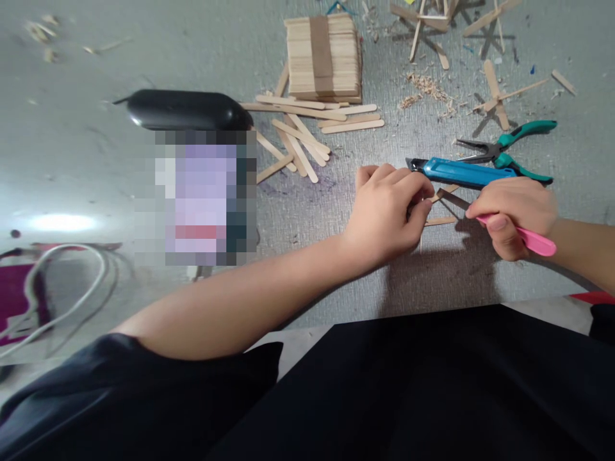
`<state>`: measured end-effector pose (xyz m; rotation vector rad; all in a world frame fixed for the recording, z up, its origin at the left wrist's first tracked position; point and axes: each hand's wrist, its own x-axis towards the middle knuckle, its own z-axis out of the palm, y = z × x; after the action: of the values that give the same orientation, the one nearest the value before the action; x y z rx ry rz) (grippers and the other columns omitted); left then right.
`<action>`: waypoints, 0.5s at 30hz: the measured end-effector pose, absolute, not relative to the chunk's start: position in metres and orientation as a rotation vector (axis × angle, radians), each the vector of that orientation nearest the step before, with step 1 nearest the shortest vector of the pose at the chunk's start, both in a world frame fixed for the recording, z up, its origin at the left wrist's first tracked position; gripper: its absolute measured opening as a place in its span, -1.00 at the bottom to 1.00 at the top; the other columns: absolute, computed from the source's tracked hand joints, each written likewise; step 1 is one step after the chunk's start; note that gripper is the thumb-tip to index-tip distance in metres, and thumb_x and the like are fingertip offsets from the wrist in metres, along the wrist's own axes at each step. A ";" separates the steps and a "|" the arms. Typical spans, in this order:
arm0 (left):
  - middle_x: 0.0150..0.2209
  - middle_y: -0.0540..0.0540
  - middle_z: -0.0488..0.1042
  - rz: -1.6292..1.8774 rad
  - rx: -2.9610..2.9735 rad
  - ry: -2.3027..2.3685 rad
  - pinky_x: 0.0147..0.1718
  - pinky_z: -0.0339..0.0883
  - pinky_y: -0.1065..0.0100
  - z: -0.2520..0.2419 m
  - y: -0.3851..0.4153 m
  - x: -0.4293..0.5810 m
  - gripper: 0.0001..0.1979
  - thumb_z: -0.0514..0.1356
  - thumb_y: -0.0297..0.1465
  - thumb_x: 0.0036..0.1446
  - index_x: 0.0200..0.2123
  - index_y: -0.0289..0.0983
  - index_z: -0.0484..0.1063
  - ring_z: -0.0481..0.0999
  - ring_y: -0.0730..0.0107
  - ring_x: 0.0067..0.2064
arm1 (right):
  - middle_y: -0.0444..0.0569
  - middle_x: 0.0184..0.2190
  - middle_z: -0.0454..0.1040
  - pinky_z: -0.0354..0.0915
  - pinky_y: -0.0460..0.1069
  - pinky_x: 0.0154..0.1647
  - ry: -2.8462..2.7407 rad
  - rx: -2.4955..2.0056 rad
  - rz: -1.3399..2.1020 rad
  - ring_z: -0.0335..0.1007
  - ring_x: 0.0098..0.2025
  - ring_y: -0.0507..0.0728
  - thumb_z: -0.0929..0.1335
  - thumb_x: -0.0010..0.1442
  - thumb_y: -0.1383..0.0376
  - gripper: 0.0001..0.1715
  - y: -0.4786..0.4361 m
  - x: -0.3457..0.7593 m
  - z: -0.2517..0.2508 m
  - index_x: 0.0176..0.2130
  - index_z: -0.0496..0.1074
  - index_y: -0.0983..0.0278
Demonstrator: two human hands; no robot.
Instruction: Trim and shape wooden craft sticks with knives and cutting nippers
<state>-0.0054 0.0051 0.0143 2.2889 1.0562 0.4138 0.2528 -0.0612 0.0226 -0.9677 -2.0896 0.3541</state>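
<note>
Grey textured mat strewn with wooden sticks

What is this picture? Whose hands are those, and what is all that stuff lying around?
This is one picture from a camera worn on a person's head, looking down at their own two bare hands. The left hand pinches a thin wooden stick on the grey surface. The right hand grips a pink-handled tool; its tip is hidden. Nearby lie a blue cutter knife and green-handled pliers. Farther off are a bundle of sticks, loose sticks and a black object.
</note>
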 end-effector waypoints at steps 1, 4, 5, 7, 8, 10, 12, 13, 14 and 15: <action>-0.15 -0.10 0.73 0.412 2.280 1.063 0.21 0.28 -0.10 0.014 0.005 -0.005 -0.87 0.23 -0.32 0.48 -0.06 -0.14 0.61 0.64 -0.01 0.05 | -0.13 -0.49 0.59 0.37 0.11 -0.43 -2.109 -0.988 0.355 0.51 -0.50 0.13 0.25 0.77 0.04 -0.50 -0.062 0.255 0.025 -0.17 0.59 0.06; -0.20 -0.07 0.70 0.426 2.249 1.071 0.24 0.29 -0.08 0.013 0.005 -0.005 -0.85 0.24 -0.32 0.47 0.02 -0.16 0.58 0.64 0.03 0.03 | -0.12 -0.52 0.56 0.42 0.11 -0.38 -2.175 -1.099 0.403 0.48 -0.50 0.13 0.34 0.73 0.03 -0.50 -0.062 0.262 0.028 -0.29 0.52 0.08; -0.20 -0.07 0.70 0.429 2.244 1.071 0.24 0.29 -0.08 0.013 0.005 -0.005 -0.84 0.24 -0.33 0.46 0.03 -0.16 0.58 0.64 0.04 0.02 | -0.12 -0.54 0.53 0.42 0.12 -0.37 -2.193 -1.138 0.403 0.46 -0.50 0.14 0.35 0.72 0.03 -0.48 -0.061 0.264 0.028 -0.32 0.49 0.08; -0.21 -0.06 0.69 0.429 2.242 1.073 0.25 0.29 -0.07 0.012 0.005 -0.005 -0.84 0.25 -0.35 0.44 0.03 -0.17 0.57 0.64 0.05 0.02 | -0.10 -0.54 0.53 0.42 0.15 -0.34 -2.168 -1.168 0.328 0.49 -0.47 0.17 0.35 0.72 0.02 -0.49 -0.060 0.263 0.023 -0.32 0.50 0.07; -0.21 -0.06 0.68 0.426 2.242 1.073 0.25 0.28 -0.07 0.012 0.005 -0.005 -0.84 0.25 -0.35 0.44 0.03 -0.17 0.57 0.64 0.05 0.02 | -0.09 -0.50 0.58 0.43 0.15 -0.33 -2.099 -1.186 0.246 0.53 -0.44 0.17 0.37 0.71 0.05 -0.55 -0.059 0.260 0.020 -0.27 0.53 0.07; -0.21 -0.06 0.68 0.423 2.240 1.074 0.26 0.28 -0.07 0.012 0.005 -0.005 -0.84 0.25 -0.35 0.45 0.03 -0.17 0.57 0.64 0.05 0.02 | -0.10 -0.36 0.70 0.43 0.16 -0.34 -1.965 -1.094 0.076 0.60 -0.40 0.18 0.44 0.65 0.07 -0.78 -0.056 0.254 0.013 -0.09 0.59 0.08; -0.21 -0.06 0.68 0.423 2.237 1.072 0.27 0.28 -0.07 0.012 0.005 -0.005 -0.84 0.24 -0.34 0.46 0.03 -0.17 0.57 0.64 0.05 0.02 | -0.01 -0.20 0.79 0.51 0.24 -0.23 -1.955 -1.145 0.053 0.70 -0.25 0.28 0.46 0.61 0.09 -0.85 -0.055 0.249 0.010 0.05 0.59 0.08; -0.21 -0.06 0.68 0.417 2.236 1.071 0.27 0.28 -0.07 0.011 0.005 -0.005 -0.84 0.24 -0.34 0.46 0.03 -0.17 0.57 0.64 0.05 0.03 | 0.05 -0.10 0.82 0.56 0.31 -0.09 -1.980 -1.272 0.101 0.74 -0.13 0.34 0.45 0.61 0.12 -0.84 -0.056 0.246 0.010 0.12 0.58 0.06; -0.21 -0.06 0.69 0.412 2.235 1.070 0.27 0.27 -0.07 0.011 0.005 -0.005 -0.85 0.25 -0.34 0.46 0.03 -0.17 0.57 0.64 0.05 0.03 | 0.07 -0.02 0.84 0.56 0.37 0.02 -1.990 -1.343 0.119 0.76 -0.06 0.38 0.45 0.61 0.14 -0.80 -0.056 0.245 0.010 0.17 0.57 0.04; -0.21 -0.06 0.69 0.407 2.233 1.071 0.27 0.27 -0.07 0.011 0.005 -0.004 -0.85 0.25 -0.35 0.46 0.03 -0.17 0.58 0.65 0.04 0.03 | 0.09 0.05 0.84 0.55 0.42 0.13 -1.998 -1.404 0.126 0.77 0.01 0.41 0.44 0.61 0.14 -0.74 -0.057 0.244 0.011 0.23 0.56 0.02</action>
<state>-0.0043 0.0053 0.0114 2.2335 1.0707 0.4072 0.2441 -0.0566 0.0111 -1.4042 -1.9982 0.1264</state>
